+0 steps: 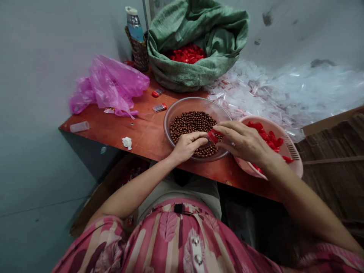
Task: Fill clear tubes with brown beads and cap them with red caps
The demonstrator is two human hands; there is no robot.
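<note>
My left hand (188, 145) hovers over a clear bowl (182, 106) full of small brown balls (190, 123), its fingers curled in a pinch; what they hold is hidden. My right hand (244, 142) pinches a small red cap (212, 136) at the bowl's right side, the two hands meeting at the cap. Just right of the bowl, under my right wrist, sits a pink basket (295, 167) holding several red caps (267, 134).
A green sack (182, 72) of red pieces stands at the back. Pink plastic bag (110, 83) lies back left. A heap of clear plastic wrappers (284, 91) covers the right. A bottle in a woven holder (136, 38), loose tubes and a paper scrap lie on the red table (142, 132).
</note>
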